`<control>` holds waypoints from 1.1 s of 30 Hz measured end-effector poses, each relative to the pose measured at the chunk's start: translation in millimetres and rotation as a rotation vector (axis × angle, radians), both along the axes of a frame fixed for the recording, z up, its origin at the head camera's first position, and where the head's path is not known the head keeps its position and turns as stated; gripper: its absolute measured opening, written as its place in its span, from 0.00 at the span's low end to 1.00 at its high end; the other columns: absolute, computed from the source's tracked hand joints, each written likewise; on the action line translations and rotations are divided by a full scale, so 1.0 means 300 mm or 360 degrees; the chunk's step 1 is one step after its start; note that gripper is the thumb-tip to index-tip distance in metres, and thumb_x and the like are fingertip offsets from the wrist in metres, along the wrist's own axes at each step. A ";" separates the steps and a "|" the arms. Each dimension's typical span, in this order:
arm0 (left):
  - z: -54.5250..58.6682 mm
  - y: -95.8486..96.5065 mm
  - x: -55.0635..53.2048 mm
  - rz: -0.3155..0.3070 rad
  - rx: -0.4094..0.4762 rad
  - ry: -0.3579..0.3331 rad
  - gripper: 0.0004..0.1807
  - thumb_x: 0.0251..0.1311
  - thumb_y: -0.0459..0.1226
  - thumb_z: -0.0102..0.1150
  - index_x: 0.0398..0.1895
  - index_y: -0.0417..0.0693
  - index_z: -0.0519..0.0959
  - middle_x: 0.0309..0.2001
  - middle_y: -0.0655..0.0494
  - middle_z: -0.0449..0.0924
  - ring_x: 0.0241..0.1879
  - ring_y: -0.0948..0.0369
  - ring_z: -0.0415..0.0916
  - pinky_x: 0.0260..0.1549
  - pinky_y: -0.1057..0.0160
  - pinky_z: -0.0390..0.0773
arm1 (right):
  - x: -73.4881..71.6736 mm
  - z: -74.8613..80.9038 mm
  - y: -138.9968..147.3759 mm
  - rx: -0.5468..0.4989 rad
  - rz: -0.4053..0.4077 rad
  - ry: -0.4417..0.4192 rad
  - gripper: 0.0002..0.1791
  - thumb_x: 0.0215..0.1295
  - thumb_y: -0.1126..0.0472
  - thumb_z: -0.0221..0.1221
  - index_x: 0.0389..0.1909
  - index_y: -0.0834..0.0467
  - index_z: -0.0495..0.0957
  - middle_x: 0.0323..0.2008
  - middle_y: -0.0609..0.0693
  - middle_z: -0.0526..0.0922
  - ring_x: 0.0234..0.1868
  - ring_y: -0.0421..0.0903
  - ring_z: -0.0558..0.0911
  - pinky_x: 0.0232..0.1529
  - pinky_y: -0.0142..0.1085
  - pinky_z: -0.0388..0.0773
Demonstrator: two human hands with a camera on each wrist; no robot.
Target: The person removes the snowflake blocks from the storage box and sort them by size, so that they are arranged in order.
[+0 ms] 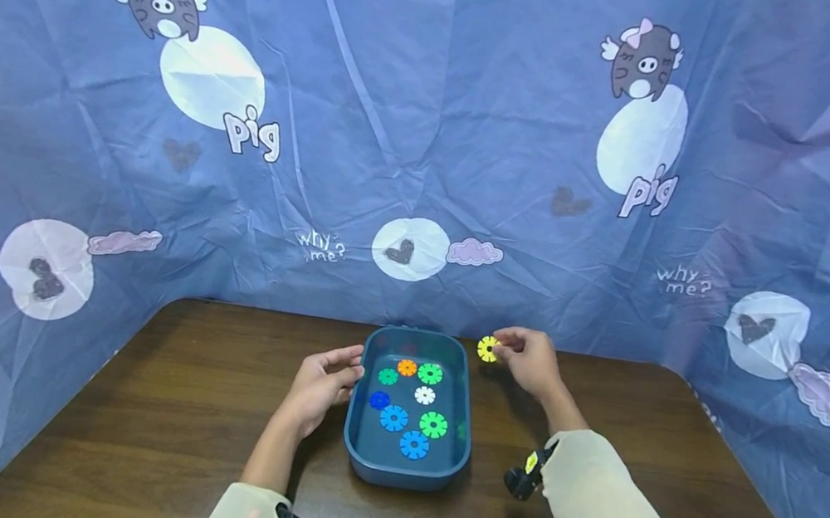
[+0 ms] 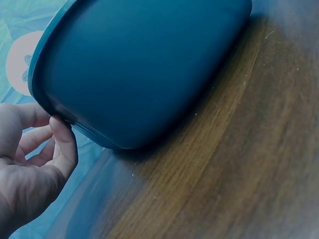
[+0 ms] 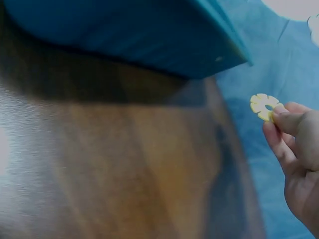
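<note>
A dark blue plastic tub (image 1: 403, 479) stands on the table with several flower-shaped plastic discs lying flat inside. Its left rim, toward the far end, is where my left hand (image 1: 324, 384) holds on, thumb and index finger bent together at the lip in the left wrist view. My right hand (image 1: 531, 362) is past the tub's far right corner. Between thumb and fingertips it pinches a yellow notched disc (image 3: 261, 105) by one edge, raised beside the tub. Among the discs in the tub are an orange disc (image 1: 407, 367), a white disc (image 1: 424, 395) and a dark blue disc (image 1: 379, 401).
The brown wooden table (image 1: 198, 405) extends to both sides of the tub. A blue patterned cloth (image 1: 428, 127) hangs behind the table's far edge and along its sides. A small black camera (image 1: 523, 480) sits on the right wrist.
</note>
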State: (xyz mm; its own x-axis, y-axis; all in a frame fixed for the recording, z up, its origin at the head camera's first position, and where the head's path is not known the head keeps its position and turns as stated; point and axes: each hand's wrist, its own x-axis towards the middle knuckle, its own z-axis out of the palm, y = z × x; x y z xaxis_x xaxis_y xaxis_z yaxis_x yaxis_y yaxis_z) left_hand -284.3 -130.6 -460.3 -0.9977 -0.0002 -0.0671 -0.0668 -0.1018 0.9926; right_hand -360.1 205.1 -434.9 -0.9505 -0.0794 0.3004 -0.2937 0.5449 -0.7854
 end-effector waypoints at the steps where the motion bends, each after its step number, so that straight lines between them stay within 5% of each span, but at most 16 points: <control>1: 0.001 0.000 -0.001 0.0001 0.0001 -0.0001 0.24 0.68 0.29 0.60 0.67 0.35 0.75 0.61 0.35 0.75 0.40 0.58 0.81 0.34 0.63 0.83 | 0.003 -0.016 0.003 -0.0036 -0.0021 -0.0015 0.09 0.65 0.75 0.64 0.45 0.72 0.84 0.38 0.62 0.87 0.36 0.48 0.86 0.36 0.32 0.83; 11: -0.007 0.001 0.001 -0.0017 0.0010 0.0029 0.23 0.68 0.29 0.60 0.66 0.36 0.75 0.60 0.35 0.75 0.41 0.58 0.81 0.35 0.64 0.83 | 0.028 -0.141 0.013 -0.0200 -0.0162 -0.0256 0.09 0.64 0.76 0.65 0.44 0.73 0.83 0.36 0.61 0.87 0.33 0.47 0.88 0.36 0.36 0.86; 33: -0.012 -0.008 -0.001 -0.0026 0.0003 0.0032 0.24 0.69 0.29 0.59 0.67 0.35 0.74 0.62 0.34 0.74 0.39 0.59 0.80 0.32 0.65 0.82 | 0.029 -0.112 0.036 -0.0052 -0.0112 -0.0373 0.12 0.65 0.73 0.65 0.49 0.73 0.83 0.42 0.63 0.88 0.39 0.49 0.89 0.41 0.37 0.86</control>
State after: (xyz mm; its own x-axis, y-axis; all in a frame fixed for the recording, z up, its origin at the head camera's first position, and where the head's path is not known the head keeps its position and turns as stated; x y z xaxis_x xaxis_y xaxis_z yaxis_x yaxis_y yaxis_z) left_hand -284.6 -132.9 -463.8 -0.9988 0.0160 -0.0471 -0.0485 -0.1028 0.9935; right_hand -351.4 215.8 -468.5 -0.9973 -0.0042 0.0726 -0.0638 0.5310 -0.8449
